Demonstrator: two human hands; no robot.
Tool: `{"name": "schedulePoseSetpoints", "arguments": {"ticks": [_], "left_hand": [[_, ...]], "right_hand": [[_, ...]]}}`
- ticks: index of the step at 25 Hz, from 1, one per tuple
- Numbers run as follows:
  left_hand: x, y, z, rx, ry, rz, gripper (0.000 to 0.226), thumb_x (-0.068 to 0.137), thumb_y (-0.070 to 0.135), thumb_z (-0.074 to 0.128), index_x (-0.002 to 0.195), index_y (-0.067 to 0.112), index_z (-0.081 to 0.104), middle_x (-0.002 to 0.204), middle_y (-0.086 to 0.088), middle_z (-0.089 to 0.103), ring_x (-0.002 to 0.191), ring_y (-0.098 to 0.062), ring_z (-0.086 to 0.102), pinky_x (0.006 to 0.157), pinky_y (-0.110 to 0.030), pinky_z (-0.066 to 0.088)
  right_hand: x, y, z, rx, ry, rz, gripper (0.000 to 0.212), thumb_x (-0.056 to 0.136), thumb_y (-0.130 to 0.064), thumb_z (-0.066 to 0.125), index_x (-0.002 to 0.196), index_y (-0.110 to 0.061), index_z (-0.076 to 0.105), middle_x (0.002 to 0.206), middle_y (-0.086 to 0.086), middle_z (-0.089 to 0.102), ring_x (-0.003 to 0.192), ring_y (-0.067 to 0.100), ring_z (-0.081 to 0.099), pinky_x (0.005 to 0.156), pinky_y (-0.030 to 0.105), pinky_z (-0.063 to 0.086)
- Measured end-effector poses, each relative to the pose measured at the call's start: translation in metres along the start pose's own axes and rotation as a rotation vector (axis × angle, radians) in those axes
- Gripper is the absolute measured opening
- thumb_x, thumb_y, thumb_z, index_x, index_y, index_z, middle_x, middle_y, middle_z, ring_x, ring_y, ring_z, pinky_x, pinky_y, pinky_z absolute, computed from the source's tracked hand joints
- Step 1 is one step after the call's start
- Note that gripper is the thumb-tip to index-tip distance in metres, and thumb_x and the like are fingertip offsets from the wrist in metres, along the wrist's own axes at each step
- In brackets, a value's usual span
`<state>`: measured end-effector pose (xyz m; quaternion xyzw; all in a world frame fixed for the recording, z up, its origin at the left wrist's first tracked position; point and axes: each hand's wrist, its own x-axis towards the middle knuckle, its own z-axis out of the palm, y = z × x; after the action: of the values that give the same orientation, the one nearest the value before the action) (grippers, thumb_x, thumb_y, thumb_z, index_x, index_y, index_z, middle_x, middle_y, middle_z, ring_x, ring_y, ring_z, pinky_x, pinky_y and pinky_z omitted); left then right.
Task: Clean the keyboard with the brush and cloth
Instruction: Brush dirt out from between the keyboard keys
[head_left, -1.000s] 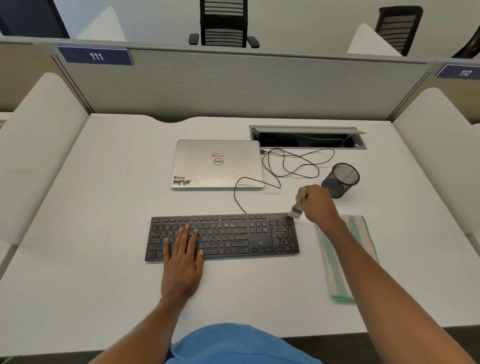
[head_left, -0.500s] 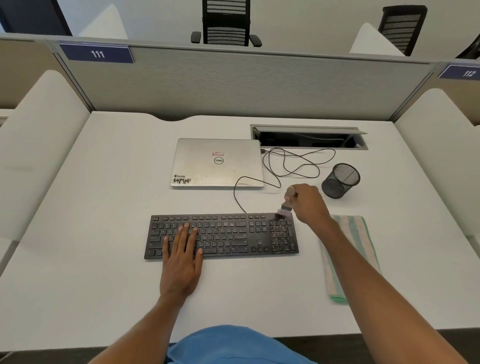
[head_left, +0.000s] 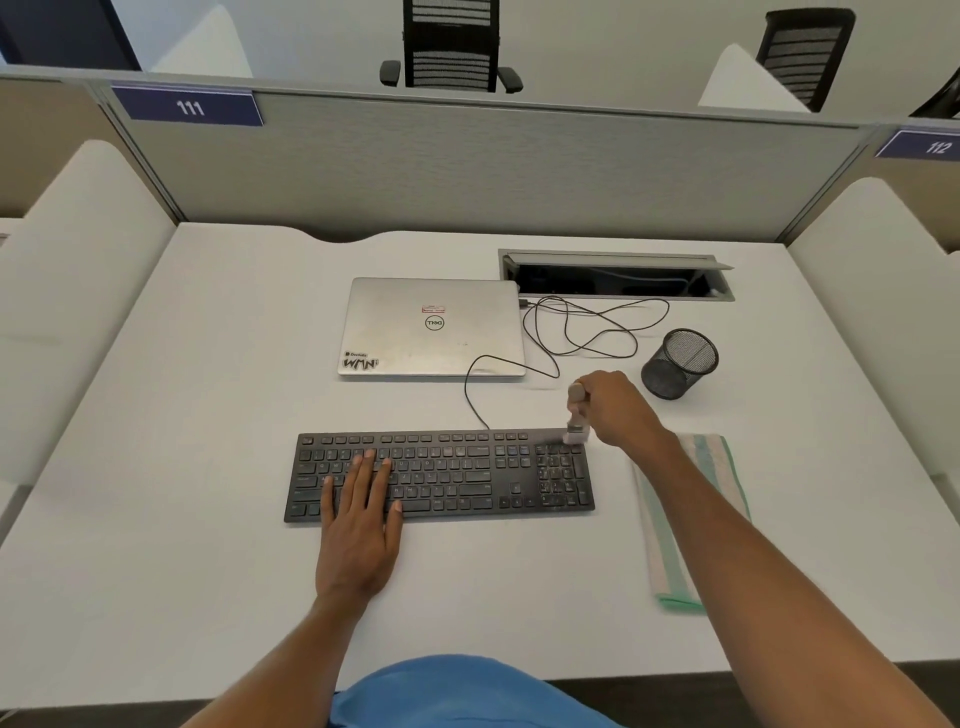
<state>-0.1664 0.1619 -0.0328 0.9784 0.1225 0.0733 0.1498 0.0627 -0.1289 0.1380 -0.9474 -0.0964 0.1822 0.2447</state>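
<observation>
A black keyboard (head_left: 457, 473) lies flat on the white desk (head_left: 208, 415) in front of me. My left hand (head_left: 361, 525) rests flat on its left half, fingers straight over the keys. My right hand (head_left: 618, 410) grips a small brush (head_left: 575, 415) by the handle. The bristles touch the keyboard's top right corner, above the number pad. A folded cloth (head_left: 691, 525) with green and white stripes lies on the desk to the right of the keyboard, partly under my right forearm.
A shut silver laptop (head_left: 431, 327) sits behind the keyboard. A black cable (head_left: 571, 332) loops from it toward the keyboard. A black mesh cup (head_left: 678, 364) stands at the right. An open cable hatch (head_left: 615, 275) is set in the desk's rear. Partition walls ring the desk.
My right hand first swept the brush left along the top row above the number pad, then back right to the keyboard's top right corner. My left hand stayed put.
</observation>
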Motion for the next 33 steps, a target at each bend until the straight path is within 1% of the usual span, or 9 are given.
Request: {"name": "schedulePoseSetpoints", "arguments": {"ticks": [3,5,7,11,15,19,24,28,33], "left_hand": [[0.001,0.000,0.000,-0.009,-0.001,0.002,0.062,0.108,0.040,0.031,0.166,0.020,0.028,0.175,0.001,0.019,0.163,-0.015,0.008,0.131,-0.054,0.004],[-0.001,-0.001,0.000,-0.012,0.001,0.005,0.062,0.108,0.041,0.031,0.166,0.021,0.028,0.175,0.001,0.019,0.163,-0.014,0.007,0.131,-0.053,0.004],[0.000,-0.002,0.000,-0.011,-0.001,0.005,0.062,0.108,0.041,0.030,0.167,0.021,0.027,0.175,0.001,0.019,0.163,-0.014,0.007,0.131,-0.053,0.004],[0.000,-0.002,0.001,0.001,-0.007,0.000,0.062,0.108,0.041,0.031,0.167,0.021,0.027,0.175,0.001,0.019,0.163,-0.014,0.006,0.131,-0.054,0.006],[0.000,-0.002,0.001,0.003,-0.009,0.000,0.062,0.108,0.041,0.032,0.166,0.021,0.028,0.175,0.001,0.018,0.163,-0.014,0.006,0.131,-0.055,0.007],[-0.001,-0.004,0.001,-0.008,-0.009,-0.002,0.062,0.108,0.041,0.031,0.166,0.021,0.028,0.176,0.002,0.018,0.163,-0.014,0.005,0.131,-0.055,0.006],[0.001,-0.004,0.001,-0.016,-0.002,0.002,0.062,0.108,0.041,0.031,0.167,0.022,0.027,0.175,0.003,0.018,0.163,-0.013,0.006,0.131,-0.054,0.006],[0.001,-0.003,0.002,-0.018,-0.007,-0.002,0.062,0.108,0.042,0.029,0.166,0.023,0.027,0.175,0.002,0.018,0.163,-0.013,0.006,0.131,-0.054,0.006],[0.000,-0.004,0.003,-0.015,-0.002,0.004,0.062,0.108,0.042,0.029,0.167,0.023,0.027,0.176,0.002,0.018,0.163,-0.013,0.007,0.131,-0.055,0.007]], "right_hand": [[0.005,-0.018,0.011,0.063,0.024,-0.066,0.016,0.088,0.004,0.058,0.079,-0.003,0.070,0.087,0.009,0.071,0.076,0.021,0.066,0.056,0.015,0.047],[0.006,-0.029,0.022,0.038,-0.047,-0.093,0.014,0.090,0.003,0.059,0.079,-0.001,0.068,0.083,0.006,0.069,0.069,0.013,0.060,0.050,0.005,0.041],[0.006,-0.024,0.024,0.023,-0.063,-0.080,0.012,0.088,0.007,0.057,0.078,0.006,0.063,0.077,0.013,0.064,0.061,0.011,0.055,0.046,0.005,0.040],[0.008,0.006,0.007,-0.030,-0.020,-0.024,0.018,0.084,0.007,0.057,0.072,-0.001,0.068,0.071,0.008,0.068,0.056,0.006,0.060,0.054,0.020,0.042],[0.007,0.014,-0.001,-0.156,0.012,-0.010,0.027,0.082,0.001,0.061,0.061,-0.017,0.061,0.067,-0.005,0.064,0.065,0.018,0.057,0.054,0.025,0.040],[0.008,0.001,0.010,-0.040,0.019,-0.047,0.025,0.080,0.002,0.057,0.063,-0.014,0.064,0.075,0.003,0.071,0.072,0.024,0.066,0.062,0.035,0.052],[0.005,0.011,0.009,0.000,0.009,-0.036,0.024,0.084,0.005,0.058,0.068,-0.009,0.068,0.069,0.001,0.067,0.063,0.014,0.056,0.051,0.014,0.040],[0.004,0.019,-0.001,-0.039,0.053,0.034,0.029,0.083,0.000,0.059,0.061,-0.018,0.061,0.075,0.004,0.071,0.064,0.015,0.060,0.051,0.020,0.040],[-0.003,0.001,0.008,0.041,0.115,-0.017,0.015,0.091,0.003,0.055,0.085,0.002,0.069,0.081,0.010,0.064,0.064,0.008,0.054,0.048,0.007,0.039]]}}
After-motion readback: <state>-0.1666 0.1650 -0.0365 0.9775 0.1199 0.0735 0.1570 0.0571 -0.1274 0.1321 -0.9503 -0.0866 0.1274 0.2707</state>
